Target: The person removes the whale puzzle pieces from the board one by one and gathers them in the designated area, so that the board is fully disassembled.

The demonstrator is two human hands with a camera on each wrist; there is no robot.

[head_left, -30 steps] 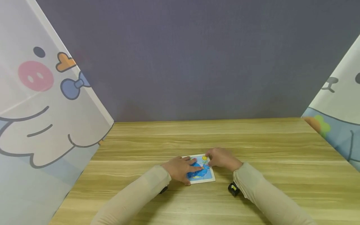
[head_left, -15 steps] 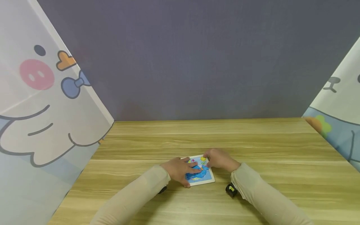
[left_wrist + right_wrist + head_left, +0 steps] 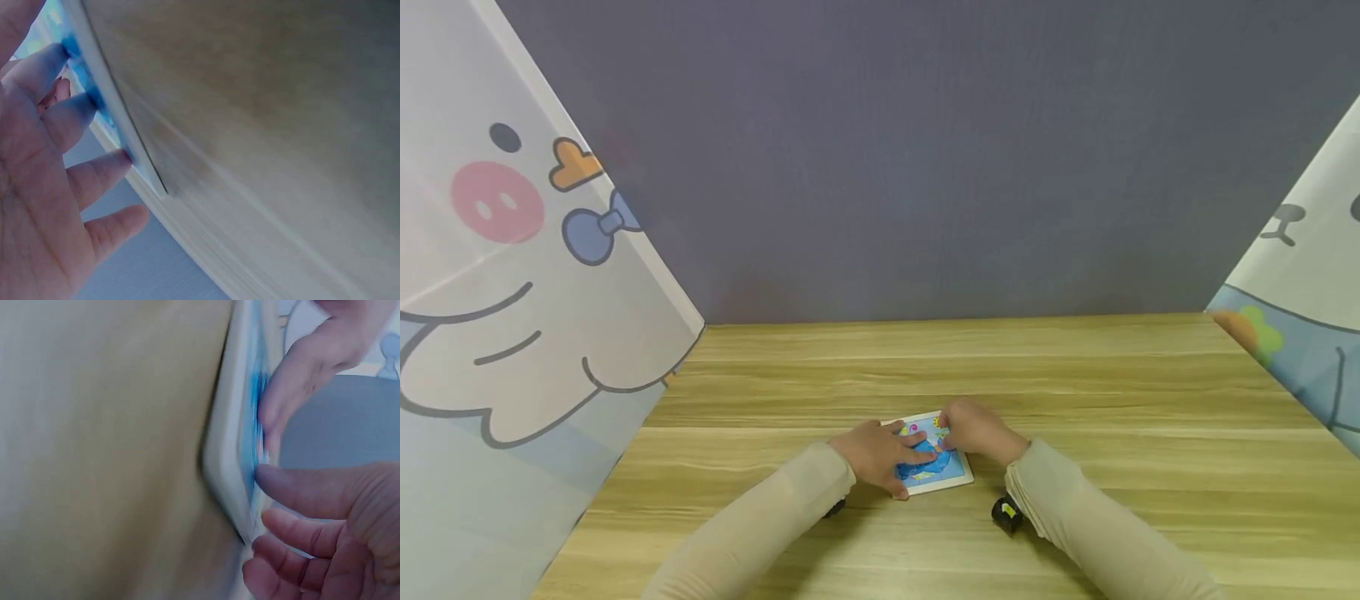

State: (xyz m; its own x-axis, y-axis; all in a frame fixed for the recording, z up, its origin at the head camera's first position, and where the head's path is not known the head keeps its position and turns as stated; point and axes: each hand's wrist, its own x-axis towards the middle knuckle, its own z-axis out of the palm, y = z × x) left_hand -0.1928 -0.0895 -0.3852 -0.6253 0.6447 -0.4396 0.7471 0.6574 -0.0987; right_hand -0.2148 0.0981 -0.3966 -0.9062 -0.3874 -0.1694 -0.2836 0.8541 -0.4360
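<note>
A small square jigsaw puzzle (image 3: pixel 953 468) in a pale frame lies on the table, its picture mostly blue with a blue animal shape. My left hand (image 3: pixel 878 454) rests on its left part, fingers spread across the picture and thumb at the near edge. The left wrist view shows several of this hand's fingertips touching the puzzle (image 3: pixel 119 103). Over the upper right corner is my right hand (image 3: pixel 979 431), partly covering the yellow sun. In the right wrist view the right thumb (image 3: pixel 300 490) touches the picture, with the other fingers loosely bent and apart from it.
The wood-grain table (image 3: pixel 1120 400) extends around the puzzle. A dark grey partition (image 3: pixel 925 167) stands at the back, and cartoon-printed panels flank the left (image 3: pixel 550 333) and right sides. A black wrist device (image 3: pixel 1007 515) hangs under the right sleeve.
My right hand has moved left from the puzzle's right edge onto its upper right corner, covering more of the sun. The left hand stays in place; the puzzle has turned slightly.
</note>
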